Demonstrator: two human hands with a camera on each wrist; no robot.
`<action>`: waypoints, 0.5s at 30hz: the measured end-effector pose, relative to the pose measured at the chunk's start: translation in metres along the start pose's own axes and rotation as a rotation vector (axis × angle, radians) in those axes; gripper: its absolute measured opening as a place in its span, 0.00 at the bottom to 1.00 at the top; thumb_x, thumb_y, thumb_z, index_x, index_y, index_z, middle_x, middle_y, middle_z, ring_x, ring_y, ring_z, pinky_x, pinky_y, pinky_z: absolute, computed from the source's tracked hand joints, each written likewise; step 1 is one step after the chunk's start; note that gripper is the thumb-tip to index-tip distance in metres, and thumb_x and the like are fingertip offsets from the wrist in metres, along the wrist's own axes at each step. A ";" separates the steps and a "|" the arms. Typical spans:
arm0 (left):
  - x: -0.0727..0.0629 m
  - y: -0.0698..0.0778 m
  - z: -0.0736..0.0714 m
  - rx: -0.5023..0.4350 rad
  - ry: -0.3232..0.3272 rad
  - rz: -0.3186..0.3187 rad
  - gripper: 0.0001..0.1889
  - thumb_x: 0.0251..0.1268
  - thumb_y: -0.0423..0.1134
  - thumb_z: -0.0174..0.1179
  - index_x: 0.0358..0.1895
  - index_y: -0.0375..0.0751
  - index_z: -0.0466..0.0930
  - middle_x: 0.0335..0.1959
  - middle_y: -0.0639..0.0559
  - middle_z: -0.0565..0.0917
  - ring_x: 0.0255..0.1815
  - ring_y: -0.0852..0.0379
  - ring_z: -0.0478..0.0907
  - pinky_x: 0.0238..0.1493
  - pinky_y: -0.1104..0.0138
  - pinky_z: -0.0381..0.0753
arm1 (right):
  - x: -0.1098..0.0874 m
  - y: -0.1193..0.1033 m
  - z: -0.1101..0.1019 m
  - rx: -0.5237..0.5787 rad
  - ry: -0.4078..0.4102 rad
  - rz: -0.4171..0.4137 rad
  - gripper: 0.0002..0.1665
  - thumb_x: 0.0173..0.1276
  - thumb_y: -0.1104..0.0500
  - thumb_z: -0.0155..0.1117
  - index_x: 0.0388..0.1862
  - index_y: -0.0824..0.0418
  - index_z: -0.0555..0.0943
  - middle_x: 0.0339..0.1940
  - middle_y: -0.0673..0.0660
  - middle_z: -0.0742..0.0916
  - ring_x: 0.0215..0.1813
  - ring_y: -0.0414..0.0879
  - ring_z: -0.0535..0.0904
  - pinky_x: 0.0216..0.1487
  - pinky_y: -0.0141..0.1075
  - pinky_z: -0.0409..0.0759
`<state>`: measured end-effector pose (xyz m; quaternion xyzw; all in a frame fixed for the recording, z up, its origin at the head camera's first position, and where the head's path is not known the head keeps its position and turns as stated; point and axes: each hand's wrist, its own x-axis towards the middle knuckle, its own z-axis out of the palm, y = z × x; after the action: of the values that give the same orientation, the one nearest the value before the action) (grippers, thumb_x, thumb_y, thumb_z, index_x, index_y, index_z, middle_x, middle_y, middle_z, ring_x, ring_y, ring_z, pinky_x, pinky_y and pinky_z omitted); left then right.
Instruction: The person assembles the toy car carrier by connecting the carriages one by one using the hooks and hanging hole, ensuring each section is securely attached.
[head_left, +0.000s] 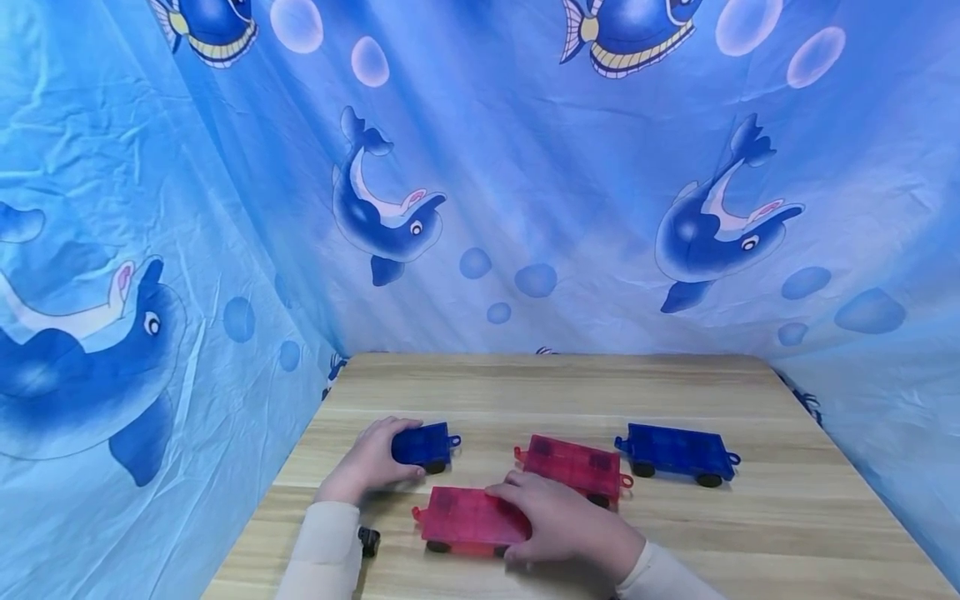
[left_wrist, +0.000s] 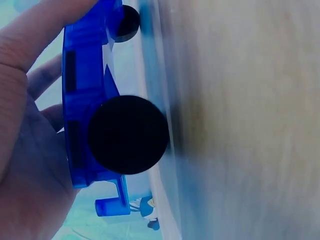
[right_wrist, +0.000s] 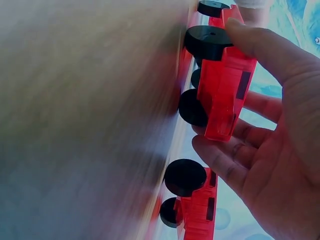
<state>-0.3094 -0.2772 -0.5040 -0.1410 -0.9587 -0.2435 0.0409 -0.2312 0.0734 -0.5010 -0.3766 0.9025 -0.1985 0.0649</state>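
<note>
Clamping hands (head_left: 566, 518) (head_left: 371, 461) on red wagon (head_left: 467, 517), on blue wagon (head_left: 425, 443), its hook (left_wrist: 113, 206) visible only in left-wrist view

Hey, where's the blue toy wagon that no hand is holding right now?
In the head view, that blue wagon sits on the right part of the wooden table, just right of the farther red wagon.

We saw smooth, glossy, see-through plastic in the red wagons (head_left: 467, 515) and blue wagons (head_left: 678, 452), smooth, mostly matt black wheels (left_wrist: 128, 135), a smooth wood-grained tabletop (head_left: 540, 387), creased, faintly shiny cloth curtains (head_left: 510, 175), and matt cloth sleeves (head_left: 322, 546).
</note>
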 end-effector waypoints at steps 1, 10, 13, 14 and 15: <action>-0.001 0.000 0.000 -0.002 0.001 -0.001 0.43 0.45 0.53 0.86 0.70 0.54 0.80 0.63 0.50 0.82 0.65 0.43 0.75 0.65 0.39 0.74 | 0.000 0.000 0.000 0.000 0.002 0.005 0.48 0.57 0.34 0.80 0.76 0.37 0.73 0.60 0.40 0.79 0.58 0.35 0.76 0.63 0.42 0.80; -0.010 0.002 -0.003 -0.029 0.001 -0.044 0.42 0.47 0.52 0.85 0.70 0.56 0.80 0.66 0.48 0.80 0.66 0.40 0.74 0.65 0.38 0.74 | 0.001 -0.001 -0.001 -0.029 0.024 -0.014 0.47 0.59 0.33 0.78 0.77 0.38 0.72 0.58 0.40 0.78 0.54 0.35 0.75 0.60 0.40 0.81; -0.012 0.001 -0.002 -0.043 -0.003 -0.050 0.42 0.47 0.52 0.85 0.70 0.55 0.80 0.66 0.50 0.80 0.67 0.42 0.74 0.65 0.38 0.75 | 0.003 -0.001 0.000 -0.051 0.048 -0.032 0.47 0.59 0.33 0.78 0.76 0.41 0.74 0.54 0.40 0.77 0.50 0.33 0.74 0.56 0.37 0.81; -0.013 0.001 -0.002 -0.045 -0.002 -0.050 0.42 0.47 0.52 0.85 0.70 0.55 0.80 0.66 0.51 0.80 0.66 0.42 0.74 0.64 0.38 0.75 | 0.004 -0.001 0.000 -0.057 0.052 -0.032 0.47 0.59 0.32 0.78 0.75 0.41 0.75 0.53 0.39 0.77 0.49 0.33 0.74 0.55 0.37 0.81; -0.014 0.001 -0.002 -0.048 0.000 -0.048 0.42 0.47 0.52 0.85 0.70 0.54 0.80 0.66 0.51 0.80 0.66 0.42 0.75 0.64 0.38 0.75 | 0.005 -0.001 0.000 -0.059 0.055 -0.032 0.46 0.58 0.32 0.78 0.75 0.41 0.76 0.52 0.39 0.78 0.48 0.33 0.74 0.54 0.36 0.81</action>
<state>-0.2961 -0.2810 -0.5041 -0.1187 -0.9558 -0.2673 0.0318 -0.2341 0.0695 -0.5006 -0.3870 0.9033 -0.1832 0.0261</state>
